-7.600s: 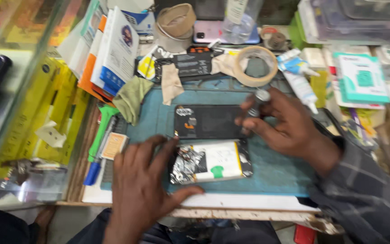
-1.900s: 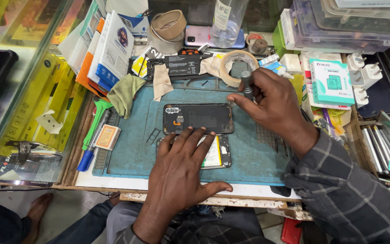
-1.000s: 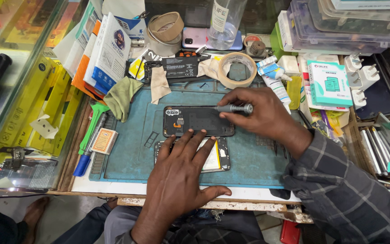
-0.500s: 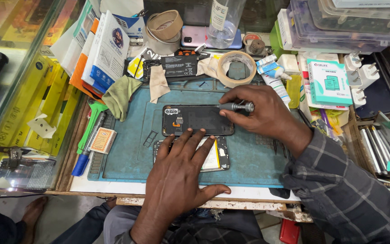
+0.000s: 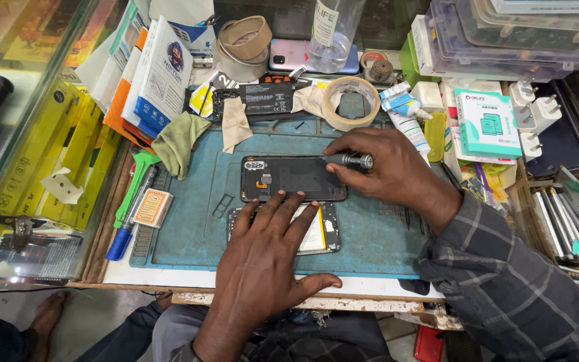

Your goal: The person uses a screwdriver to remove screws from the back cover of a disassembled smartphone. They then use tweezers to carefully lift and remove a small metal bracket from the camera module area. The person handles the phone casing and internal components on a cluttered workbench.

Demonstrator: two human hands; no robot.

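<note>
A black phone back cover (image 5: 289, 177) lies inside up on the teal work mat (image 5: 189, 221). My right hand (image 5: 387, 171) grips a small metal-handled screwdriver (image 5: 353, 161), held almost level with its tip over the cover's right end. My left hand (image 5: 266, 258) rests flat, fingers spread, on an opened phone (image 5: 323, 231) with a pale battery, just in front of the cover. Its fingertips touch the cover's near edge.
A tape roll (image 5: 351, 102), a glue tube (image 5: 403, 110), a clear bottle (image 5: 330, 33), a black phone part (image 5: 252, 100) and cloths (image 5: 179, 141) crowd the mat's far side. Boxes (image 5: 490, 124) and chargers stand right. A green tool (image 5: 135, 181) and blue pen (image 5: 123, 234) lie left, by glass.
My right hand took the screwdriver from near the tape roll down to the back cover and now works at its right end. My left hand has stayed pressed on the opened phone.
</note>
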